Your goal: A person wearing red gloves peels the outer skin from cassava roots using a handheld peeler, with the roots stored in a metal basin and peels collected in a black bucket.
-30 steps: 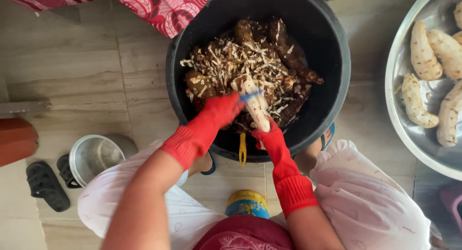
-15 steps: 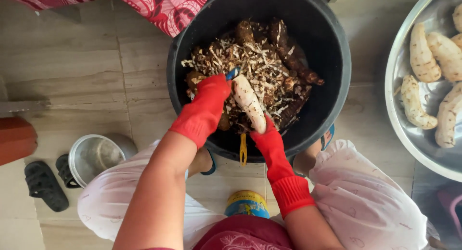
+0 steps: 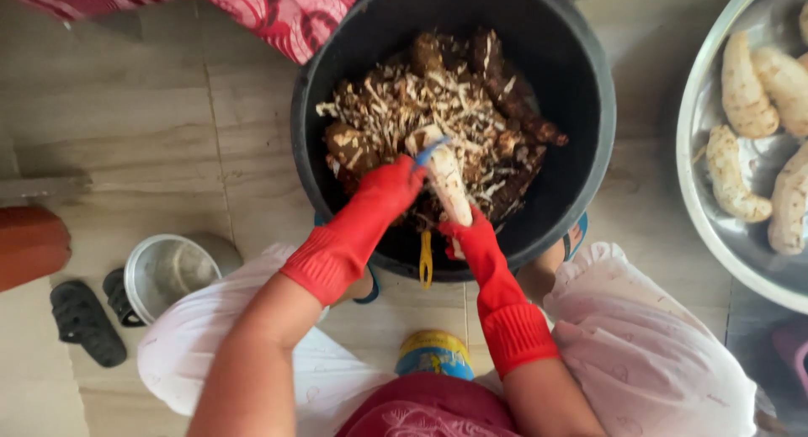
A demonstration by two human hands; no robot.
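One black bucket (image 3: 589,92) stands on the floor between the person's knees, heaped with brown peelings and a few unpeeled roots. To the right, one wide metal basin (image 3: 715,235) holds at least four pale peeled roots; its far side is cut off, so there may be more. One small metal cup (image 3: 168,273) sits on the floor at the left, with a dark sandal just beside it.

Over the bucket, the right hand (image 3: 475,243), in a red rubber glove, is clamped round the lower end of one half-peeled root (image 3: 446,180). The left hand (image 3: 391,189), also gloved in red, is closed on a blue-handled peeler (image 3: 427,151) laid against the root's top.

The root looks stiff and fairly heavy, and its bared flesh is likely slick, so the unpeeled end offers the surer hold.
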